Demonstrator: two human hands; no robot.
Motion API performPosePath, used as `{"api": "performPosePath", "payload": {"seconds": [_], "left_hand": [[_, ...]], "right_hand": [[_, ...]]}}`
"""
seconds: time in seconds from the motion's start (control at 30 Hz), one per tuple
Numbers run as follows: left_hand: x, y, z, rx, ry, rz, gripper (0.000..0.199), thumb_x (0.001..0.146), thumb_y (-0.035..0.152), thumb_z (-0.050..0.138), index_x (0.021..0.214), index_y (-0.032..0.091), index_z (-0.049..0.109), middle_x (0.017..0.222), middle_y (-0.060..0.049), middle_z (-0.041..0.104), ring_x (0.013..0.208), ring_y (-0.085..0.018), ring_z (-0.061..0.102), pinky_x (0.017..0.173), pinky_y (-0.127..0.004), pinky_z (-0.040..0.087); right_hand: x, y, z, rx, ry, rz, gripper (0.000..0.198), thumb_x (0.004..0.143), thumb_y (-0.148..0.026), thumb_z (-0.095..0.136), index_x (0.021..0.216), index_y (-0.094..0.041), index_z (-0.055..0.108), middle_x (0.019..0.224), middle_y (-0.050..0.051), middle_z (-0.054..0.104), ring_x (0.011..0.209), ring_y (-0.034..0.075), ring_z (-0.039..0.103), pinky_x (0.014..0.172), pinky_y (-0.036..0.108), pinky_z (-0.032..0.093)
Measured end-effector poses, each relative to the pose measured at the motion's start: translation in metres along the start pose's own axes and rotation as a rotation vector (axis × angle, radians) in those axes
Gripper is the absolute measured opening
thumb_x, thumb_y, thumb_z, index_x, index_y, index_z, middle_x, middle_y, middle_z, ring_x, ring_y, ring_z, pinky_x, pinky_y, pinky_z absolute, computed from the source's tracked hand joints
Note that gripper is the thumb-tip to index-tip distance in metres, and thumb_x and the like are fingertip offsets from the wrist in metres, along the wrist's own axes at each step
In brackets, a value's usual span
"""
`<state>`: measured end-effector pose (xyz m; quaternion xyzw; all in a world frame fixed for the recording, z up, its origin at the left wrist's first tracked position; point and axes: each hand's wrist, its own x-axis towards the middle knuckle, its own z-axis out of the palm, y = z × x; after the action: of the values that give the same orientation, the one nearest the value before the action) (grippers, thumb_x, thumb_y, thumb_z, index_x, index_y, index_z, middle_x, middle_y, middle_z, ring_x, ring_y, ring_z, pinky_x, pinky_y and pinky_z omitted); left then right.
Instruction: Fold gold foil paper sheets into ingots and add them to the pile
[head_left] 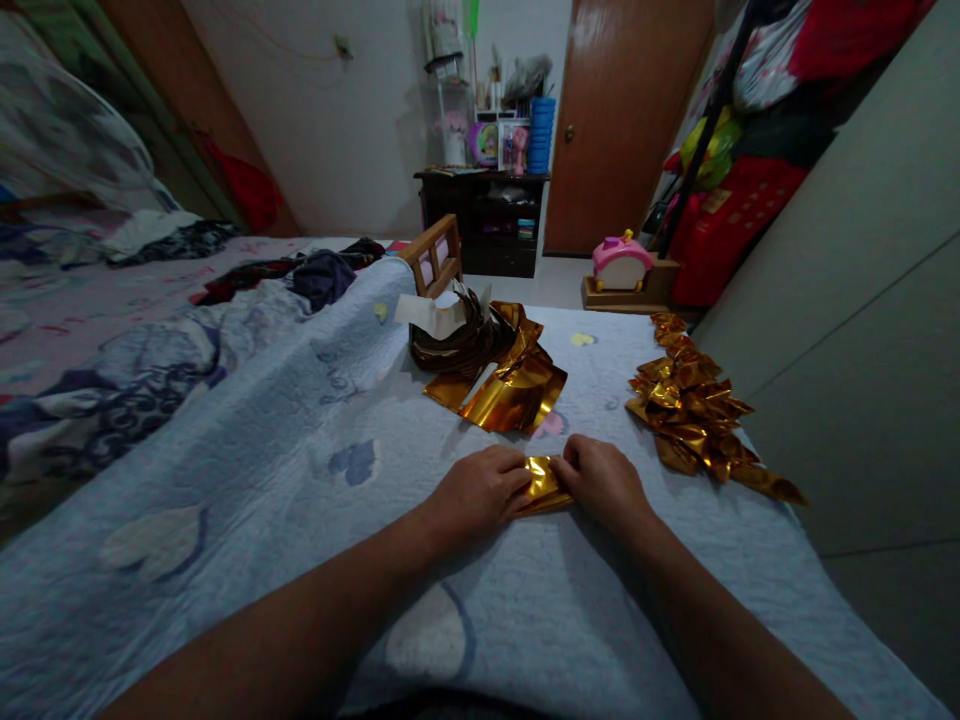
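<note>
Between my two hands a folded strip of shiny gold foil paper [546,486] lies on the blue quilt. My left hand [484,488] presses its left end, fingers bent over the top. At the right end my right hand [604,482] pinches the paper between thumb and fingers. Beyond my hands sits a loose stack of gold foil sheets [517,385], some curled, some with dark or pale backs showing. To the right, a pile of folded gold foil pieces [694,405] runs along the quilt's edge.
The light blue quilt [300,560] covers the surface under my hands. At its far edge stands a small wooden chair back [435,255]. Rumpled clothes and bedding [187,350] lie left. A grey panel [862,330] rises close on the right. A dark cabinet [480,225] stands by the wall.
</note>
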<state>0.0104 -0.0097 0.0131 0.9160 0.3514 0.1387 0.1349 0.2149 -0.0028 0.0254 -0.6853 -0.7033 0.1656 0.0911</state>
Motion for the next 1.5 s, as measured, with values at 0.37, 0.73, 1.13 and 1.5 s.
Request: {"api": "performPosePath", "payload": {"seconds": [0.37, 0.73, 1.13, 1.5], "left_hand": [[-0.003, 0.001, 0.011, 0.029, 0.066, 0.023, 0.018, 0.1, 0.028, 0.057, 0.111, 0.02, 0.068, 0.109, -0.009, 0.069, 0.103, -0.024, 0.063, 0.09, -0.037, 0.05], [-0.004, -0.003, 0.004, 0.074, -0.024, 0.01, 0.029, 0.096, 0.026, 0.063, 0.125, 0.02, 0.06, 0.123, -0.008, 0.065, 0.113, -0.027, 0.057, 0.1, -0.042, 0.044], [-0.006, -0.017, -0.003, -0.06, -0.082, 0.033, 0.042, 0.09, 0.034, 0.071, 0.128, 0.022, 0.055, 0.127, -0.009, 0.06, 0.117, -0.028, 0.052, 0.104, -0.042, 0.04], [-0.006, -0.019, -0.005, -0.062, -0.096, 0.04, 0.049, 0.085, 0.036, 0.079, 0.125, 0.02, 0.057, 0.127, -0.011, 0.059, 0.117, -0.028, 0.053, 0.103, -0.042, 0.042]], "right_hand": [[-0.011, -0.001, 0.004, 0.311, 0.093, -0.577, 0.019, 0.081, -0.006, 0.047, 0.084, -0.02, 0.059, 0.087, 0.005, 0.063, 0.083, 0.019, 0.057, 0.076, 0.029, 0.043], [-0.013, -0.005, 0.013, 0.087, -0.065, -0.466, 0.015, 0.092, -0.01, 0.048, 0.089, -0.017, 0.06, 0.09, 0.007, 0.065, 0.087, 0.02, 0.056, 0.08, 0.031, 0.04], [-0.024, -0.012, 0.024, -0.07, 0.076, -0.487, 0.012, 0.091, -0.031, 0.058, 0.094, -0.019, 0.057, 0.097, 0.009, 0.063, 0.087, 0.025, 0.053, 0.079, 0.037, 0.038], [-0.022, -0.003, 0.009, -0.164, 0.066, -0.395, 0.038, 0.081, -0.049, 0.071, 0.101, -0.018, 0.059, 0.102, 0.012, 0.061, 0.093, 0.03, 0.055, 0.077, 0.04, 0.04]]}}
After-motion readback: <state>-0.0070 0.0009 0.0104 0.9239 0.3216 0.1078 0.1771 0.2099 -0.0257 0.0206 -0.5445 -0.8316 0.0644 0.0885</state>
